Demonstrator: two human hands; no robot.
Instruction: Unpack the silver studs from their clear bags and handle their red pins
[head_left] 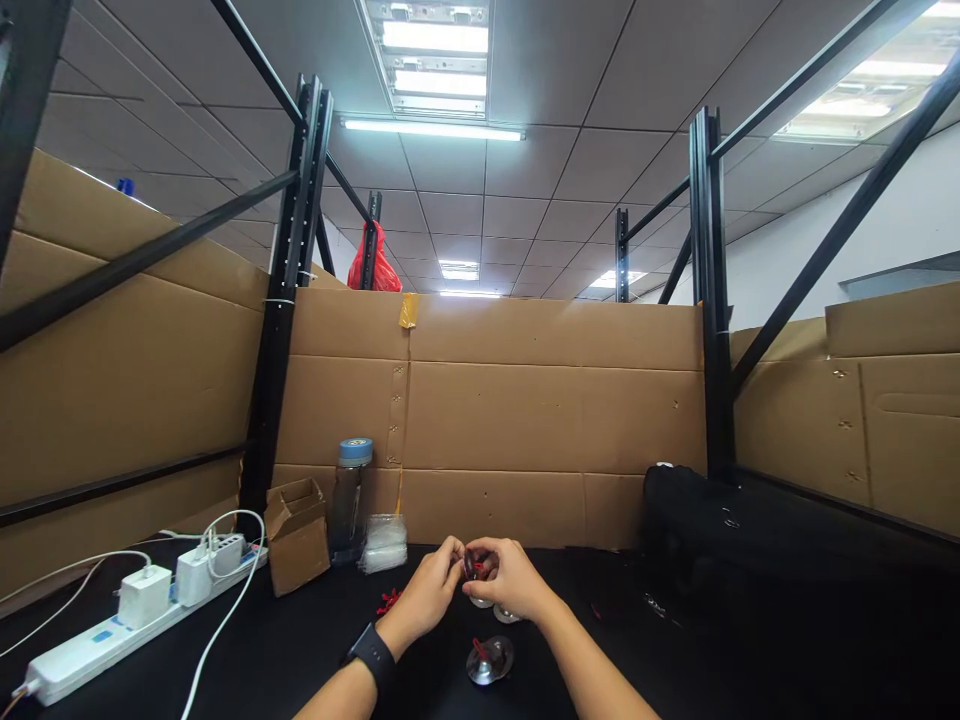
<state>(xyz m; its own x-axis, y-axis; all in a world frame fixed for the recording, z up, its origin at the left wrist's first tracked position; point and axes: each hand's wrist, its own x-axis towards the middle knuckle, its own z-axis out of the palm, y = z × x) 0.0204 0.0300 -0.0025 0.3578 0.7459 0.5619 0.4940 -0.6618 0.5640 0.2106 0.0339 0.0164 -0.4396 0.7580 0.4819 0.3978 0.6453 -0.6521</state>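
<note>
Right hand (pixel 517 580) pinches a shiny reddish piece (pixel 472 566), probably steadying it; left hand (pixel 429 588) bunches just beside, can't tell its grip.

A small round, glossy disc (pixel 471 567) with a red part on it stands tilted on edge in the fingers of the right hand (pixel 513 577), with the left hand (pixel 433 590) close against its left side; fingers hide much of it. Just below are two more shiny discs, a left one (pixel 481 602) and a right one (pixel 507 614), both partly covered by the right hand. Nearer the viewer, a silvery, cup-like disc (pixel 495 672) lies on the black surface, a slim red piece (pixel 481 649) slanting across its upper left part. Spiky red bits (pixel 389 602) lie heaped beside the left wrist.
</note>
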